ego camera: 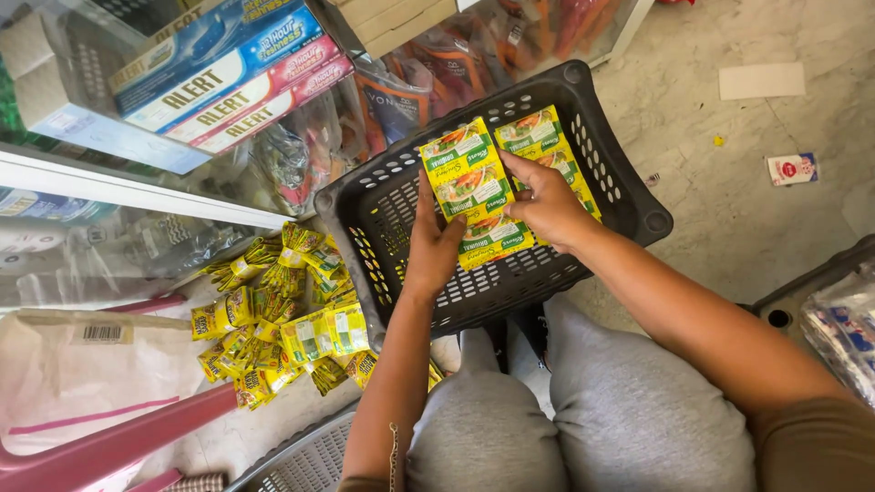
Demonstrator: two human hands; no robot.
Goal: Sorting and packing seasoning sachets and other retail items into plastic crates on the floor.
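Partly hidden sachet strips [469, 182], both hands [436, 244] [547, 205] gripping, basket [620, 196]

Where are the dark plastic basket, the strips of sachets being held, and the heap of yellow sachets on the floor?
Dark plastic basket [629, 196]: head view, on its right rim.
Sachet strips [469, 178]: head view, middle of the left strip.
Heap of yellow sachets [283, 319]: head view, centre of the heap.

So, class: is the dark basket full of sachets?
No: the dark basket holds only the yellow-green sachet strips under both hands; its slotted floor is mostly bare.
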